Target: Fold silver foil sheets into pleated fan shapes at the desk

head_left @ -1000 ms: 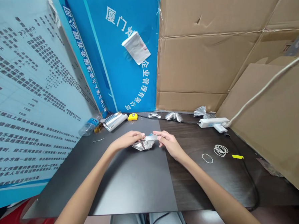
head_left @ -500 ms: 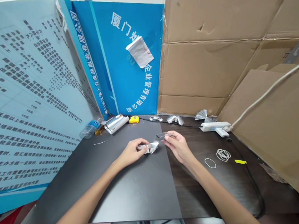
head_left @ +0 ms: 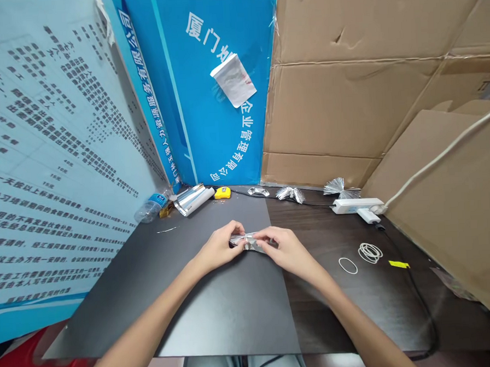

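Observation:
A crinkled, shiny strip of silver foil [head_left: 250,243] lies between my hands, low over the dark grey mat. My left hand [head_left: 221,246] pinches its left end between thumb and fingers. From the other side, my right hand [head_left: 285,248] is closed on the right end, fingertips pressed onto the foil. Parts of the strip are hidden by my fingers. Behind on the table are a fringed silver foil bow [head_left: 290,194], a second one [head_left: 340,188] and a small folded silver piece [head_left: 258,192].
A white power strip [head_left: 355,205] with cables stands at the right. White rubber bands [head_left: 370,252] and a yellow tag [head_left: 399,264] lie nearer. At the back left are a plastic bottle [head_left: 151,207], foil sheets [head_left: 193,200] and a yellow tape measure [head_left: 222,193]. Panels enclose the table.
My right hand has moved left and down onto the foil strip. The thin, shiny rectangular piece it held up beside the strip no longer shows separately. My left hand keeps its hold.

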Motion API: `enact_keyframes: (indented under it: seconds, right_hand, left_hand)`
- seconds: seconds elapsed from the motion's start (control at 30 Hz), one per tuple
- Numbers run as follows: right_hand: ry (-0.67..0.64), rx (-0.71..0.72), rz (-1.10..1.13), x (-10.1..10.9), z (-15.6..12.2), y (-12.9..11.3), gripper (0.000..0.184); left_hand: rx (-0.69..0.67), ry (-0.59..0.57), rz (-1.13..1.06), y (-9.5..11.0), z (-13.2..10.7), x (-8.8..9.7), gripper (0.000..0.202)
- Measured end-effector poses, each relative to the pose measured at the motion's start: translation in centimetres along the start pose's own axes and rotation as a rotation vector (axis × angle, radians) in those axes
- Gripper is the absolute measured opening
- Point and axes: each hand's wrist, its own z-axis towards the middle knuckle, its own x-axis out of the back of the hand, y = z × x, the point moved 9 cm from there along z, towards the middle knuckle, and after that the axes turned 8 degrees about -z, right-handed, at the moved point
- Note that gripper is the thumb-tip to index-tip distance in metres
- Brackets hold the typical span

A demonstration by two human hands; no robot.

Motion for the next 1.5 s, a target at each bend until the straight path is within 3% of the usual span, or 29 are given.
enact_keyframes:
  seconds: [0.2,0.3,0.4,0.47,0.57,0.73,0.8,1.0,1.17,1.27,1.5]
  right_hand:
    - [0.102,0.059,-0.3,-0.5,0.0,1.2,0.003]
    - [0.105,0.072,-0.262,-0.4,0.2,1.4,0.005]
    - [0.026,0.002,-0.174,-1.1,0.5,1.8,0.011]
    - [0.002,-0.058,-0.159,-1.5,0.7,2.1,0.013]
    - [0.039,-0.121,-0.194,-1.7,0.9,2.4,0.013]
    - [0.087,-0.17,-0.209,-1.9,0.9,2.8,0.013]
    - [0.1,-0.174,-0.199,-1.9,0.9,2.9,0.014]
    - [0.093,-0.196,-0.163,-2.1,0.9,3.7,0.011]
    - [0.106,-0.203,-0.1,-2.5,0.8,4.4,0.007]
    - [0.101,-0.197,-0.063,-2.9,0.8,4.8,0.016]
    - [0.078,-0.236,-0.118,-3.2,1.2,5.2,0.028]
  left_hand:
    - [-0.045,-0.022,-0.001,0.2,0.0,-0.2,0.008]
    - [-0.104,-0.053,-0.044,0.7,-0.1,-0.4,0.008]
    - [-0.166,-0.099,-0.046,1.0,-0.1,-0.8,0.009]
    - [-0.231,-0.07,0.034,1.3,-0.2,-0.6,0.01]
    - [-0.304,0.062,0.224,1.9,-0.4,-0.1,0.011]
    - [-0.18,0.292,0.343,2.1,-0.8,0.4,0.009]
    - [-0.099,0.332,0.318,1.6,-0.9,0.3,0.011]
    - [0.145,0.235,0.185,-0.6,-0.7,-0.8,0.016]
    - [0.17,0.189,0.205,-0.2,-0.8,-1.1,0.021]
    - [0.195,0.17,0.177,-0.7,-0.7,-1.4,0.026]
    - [0.18,0.133,-0.079,-2.2,-0.2,-2.5,0.025]
